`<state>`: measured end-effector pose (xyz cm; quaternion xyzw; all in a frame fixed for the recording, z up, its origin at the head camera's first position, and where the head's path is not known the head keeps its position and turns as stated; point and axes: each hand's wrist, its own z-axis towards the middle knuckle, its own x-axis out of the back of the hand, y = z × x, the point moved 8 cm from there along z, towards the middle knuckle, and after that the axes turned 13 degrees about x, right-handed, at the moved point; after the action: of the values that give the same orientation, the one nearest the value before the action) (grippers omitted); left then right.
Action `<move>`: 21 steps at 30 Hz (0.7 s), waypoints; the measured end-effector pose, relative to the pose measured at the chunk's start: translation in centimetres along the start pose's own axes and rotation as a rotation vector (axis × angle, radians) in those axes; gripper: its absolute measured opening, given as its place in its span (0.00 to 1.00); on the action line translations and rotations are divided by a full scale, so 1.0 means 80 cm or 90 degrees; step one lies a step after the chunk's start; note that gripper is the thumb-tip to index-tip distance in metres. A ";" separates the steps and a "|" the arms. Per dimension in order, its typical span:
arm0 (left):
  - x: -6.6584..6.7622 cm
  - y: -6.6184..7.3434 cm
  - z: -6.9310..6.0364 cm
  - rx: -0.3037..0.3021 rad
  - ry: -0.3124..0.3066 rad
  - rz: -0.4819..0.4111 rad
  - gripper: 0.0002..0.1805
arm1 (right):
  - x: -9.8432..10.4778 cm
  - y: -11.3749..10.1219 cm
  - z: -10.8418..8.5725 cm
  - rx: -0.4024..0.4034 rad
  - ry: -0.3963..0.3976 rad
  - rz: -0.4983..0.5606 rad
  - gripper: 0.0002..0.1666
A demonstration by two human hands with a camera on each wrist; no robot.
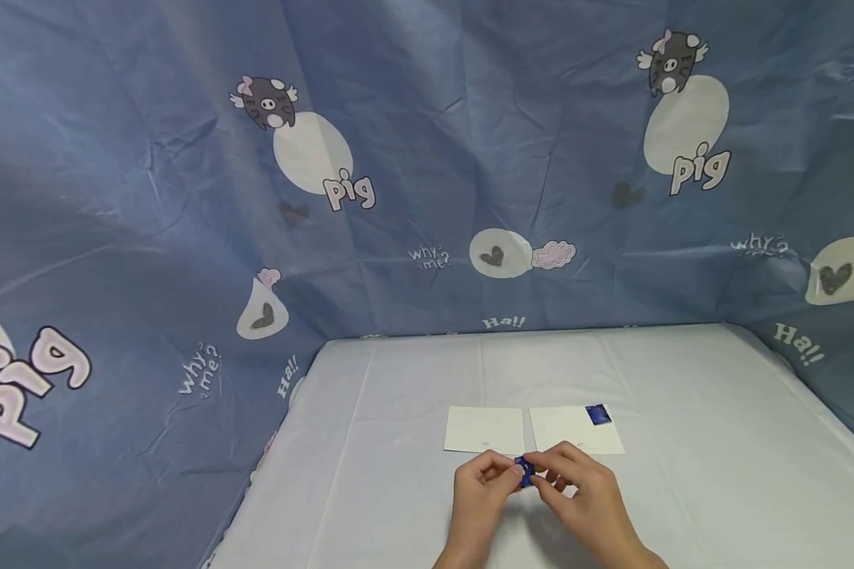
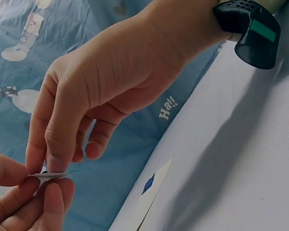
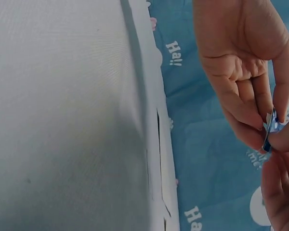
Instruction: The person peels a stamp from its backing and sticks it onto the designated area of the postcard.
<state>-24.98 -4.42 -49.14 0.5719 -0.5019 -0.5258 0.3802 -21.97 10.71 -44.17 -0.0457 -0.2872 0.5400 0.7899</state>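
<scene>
A small dark blue stamp-like piece (image 1: 524,472) is held between both hands above the white surface. My left hand (image 1: 478,495) pinches its left side with thumb and index finger, and my right hand (image 1: 582,494) pinches its right side. Seen edge-on in the left wrist view, the piece (image 2: 49,175) looks thin with a serrated edge; the left hand (image 2: 103,82) grips it from above. In the right wrist view the blue piece (image 3: 273,127) shows between the fingertips of the right hand (image 3: 245,62) and the other hand (image 3: 282,178).
Two white cards lie side by side beyond the hands: the left card (image 1: 484,429) and the right card (image 1: 562,427), which bears a blue stamp (image 1: 598,415) at its upper right. A blue patterned cloth (image 1: 413,158) hangs behind the white surface (image 1: 370,466).
</scene>
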 end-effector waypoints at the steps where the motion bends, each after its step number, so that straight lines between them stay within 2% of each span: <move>1: 0.000 0.001 0.000 -0.008 -0.004 0.000 0.05 | -0.001 0.001 -0.001 -0.010 -0.001 0.015 0.23; 5: -0.001 0.006 -0.002 -0.055 -0.012 0.023 0.04 | -0.005 0.013 -0.006 -0.089 -0.014 0.092 0.17; 8: -0.001 0.009 -0.005 -0.082 -0.003 0.057 0.04 | -0.007 0.022 -0.011 -0.164 -0.017 0.151 0.12; 11: -0.003 0.013 -0.008 -0.106 0.001 0.082 0.02 | -0.007 0.027 -0.014 -0.223 -0.010 0.184 0.12; 17: -0.008 0.020 -0.012 -0.151 -0.001 0.093 0.04 | -0.006 0.032 -0.019 -0.297 0.005 0.208 0.14; 21: -0.008 0.021 -0.014 -0.160 0.008 0.097 0.04 | -0.007 0.036 -0.022 -0.324 0.007 0.226 0.13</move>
<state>-24.17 -4.26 -47.19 0.4833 -0.4716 -0.5503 0.4911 -23.64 11.83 -46.99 -0.2942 -0.3963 0.5801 0.6480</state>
